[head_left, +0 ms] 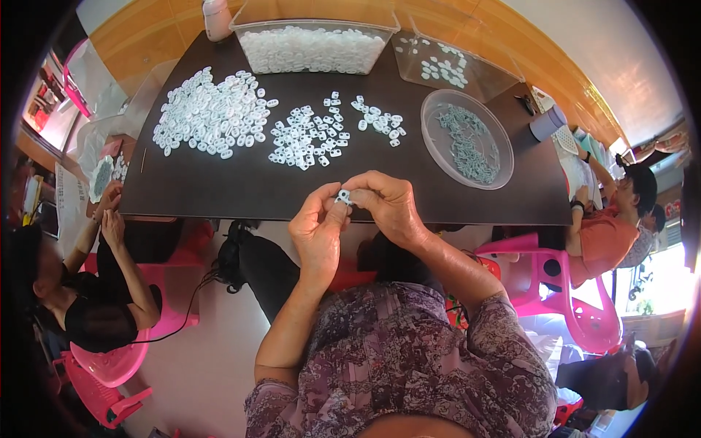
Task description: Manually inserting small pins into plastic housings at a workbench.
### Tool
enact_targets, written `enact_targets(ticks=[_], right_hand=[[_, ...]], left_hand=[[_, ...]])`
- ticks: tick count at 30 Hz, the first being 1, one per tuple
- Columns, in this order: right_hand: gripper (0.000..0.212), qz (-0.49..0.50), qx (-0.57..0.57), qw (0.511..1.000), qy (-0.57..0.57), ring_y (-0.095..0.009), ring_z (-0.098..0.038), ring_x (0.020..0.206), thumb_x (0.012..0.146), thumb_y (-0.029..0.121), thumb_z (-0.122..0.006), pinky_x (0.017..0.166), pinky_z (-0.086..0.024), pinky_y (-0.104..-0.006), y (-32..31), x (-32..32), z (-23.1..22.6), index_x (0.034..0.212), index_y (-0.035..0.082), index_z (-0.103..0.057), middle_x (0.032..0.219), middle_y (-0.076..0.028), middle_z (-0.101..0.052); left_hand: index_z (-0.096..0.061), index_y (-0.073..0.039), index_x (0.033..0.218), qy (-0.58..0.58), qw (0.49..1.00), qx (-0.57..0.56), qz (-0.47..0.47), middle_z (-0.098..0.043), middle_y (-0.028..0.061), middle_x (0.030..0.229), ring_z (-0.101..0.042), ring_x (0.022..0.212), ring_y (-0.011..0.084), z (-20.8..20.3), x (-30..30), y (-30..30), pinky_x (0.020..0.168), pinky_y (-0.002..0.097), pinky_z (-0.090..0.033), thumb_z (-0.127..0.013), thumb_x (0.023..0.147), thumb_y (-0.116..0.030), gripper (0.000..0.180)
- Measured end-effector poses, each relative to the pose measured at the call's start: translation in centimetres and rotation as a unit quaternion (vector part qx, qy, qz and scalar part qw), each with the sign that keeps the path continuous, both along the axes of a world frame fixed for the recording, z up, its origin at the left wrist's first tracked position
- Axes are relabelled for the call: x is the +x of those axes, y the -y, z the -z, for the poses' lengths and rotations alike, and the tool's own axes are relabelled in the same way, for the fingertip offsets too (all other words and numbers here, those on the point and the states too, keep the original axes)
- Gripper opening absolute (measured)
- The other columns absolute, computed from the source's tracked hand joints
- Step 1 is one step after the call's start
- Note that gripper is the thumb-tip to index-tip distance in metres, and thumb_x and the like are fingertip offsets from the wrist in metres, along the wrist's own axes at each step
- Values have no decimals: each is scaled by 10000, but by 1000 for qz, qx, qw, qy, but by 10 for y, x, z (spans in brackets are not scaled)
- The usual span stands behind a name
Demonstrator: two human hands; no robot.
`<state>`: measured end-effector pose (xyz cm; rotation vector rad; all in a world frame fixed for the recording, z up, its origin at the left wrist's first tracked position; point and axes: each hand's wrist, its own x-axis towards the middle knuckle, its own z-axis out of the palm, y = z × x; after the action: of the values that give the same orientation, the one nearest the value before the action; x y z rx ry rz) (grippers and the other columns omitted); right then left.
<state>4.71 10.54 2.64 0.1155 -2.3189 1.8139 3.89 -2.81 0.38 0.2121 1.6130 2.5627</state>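
Note:
At the front edge of the dark table, my left hand and my right hand meet over a small white plastic piece with dark-looking holes. Both hands pinch it between thumb and fingers, which partly cover it. Beyond them lies a loose group of white two-holed pieces. A smaller cluster of similar pieces sits to its right. Farther left is a large heap of white oval pieces. A round clear tray on the right holds many small grey-green parts.
A clear bin full of white pieces stands at the back. Right of it, another clear bin has scattered white pieces. A white bottle and a purple-grey cup stand near the edges. People sit at both sides on pink chairs.

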Motion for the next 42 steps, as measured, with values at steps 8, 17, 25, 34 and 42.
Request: enact_targets(ticks=[8, 17, 25, 34, 42], right_hand=[[107, -6, 5, 1000, -18, -88, -579, 781, 841, -26, -562, 677, -481, -236, -1, 2, 6, 920, -36, -633, 850, -49, -610], [120, 13, -19, 999, 36, -88, -584, 770, 848, -28, -559, 670, -482, -236, 3, 4, -3, 958, -52, -603, 851, -51, -614], [214, -23, -16, 999, 21, -72, -560, 714, 812, -22, -593, 648, -468, -232, 1, 8, -1, 1024, -43, -576, 815, -46, -600], [263, 23, 154, 975, -155, -123, -530, 698, 717, -30, -661, 617, -445, -251, 3, 8, 1, 977, -1, -625, 814, -53, -592], [293, 27, 178, 960, -215, -162, -540, 691, 690, -48, -670, 609, -452, -269, 0, 9, 4, 977, 6, -636, 854, -85, -637]], left_hand=[[-595, 51, 1066, 25, 999, 15, -15, -603, 42, 767, -549, 617, 88, 2, 2, -3, 538, 208, -448, -589, 873, -25, 207], [-601, 72, 1035, 47, 998, 42, 7, -618, 75, 746, -552, 584, 112, 1, -1, -3, 518, 227, -446, -591, 867, -22, 193], [-610, 71, 991, 54, 997, 60, 5, -642, 88, 798, -579, 625, 100, -2, -4, -1, 540, 205, -469, -571, 860, 20, 145], [-608, 90, 997, 87, 993, 84, -2, -647, 102, 840, -592, 649, 112, -12, -1, -2, 561, 226, -486, -555, 870, 21, 155], [-638, 63, 1002, 47, 997, 53, -9, -638, 72, 836, -556, 663, 112, -5, 3, 0, 589, 224, -460, -606, 861, -26, 170]])
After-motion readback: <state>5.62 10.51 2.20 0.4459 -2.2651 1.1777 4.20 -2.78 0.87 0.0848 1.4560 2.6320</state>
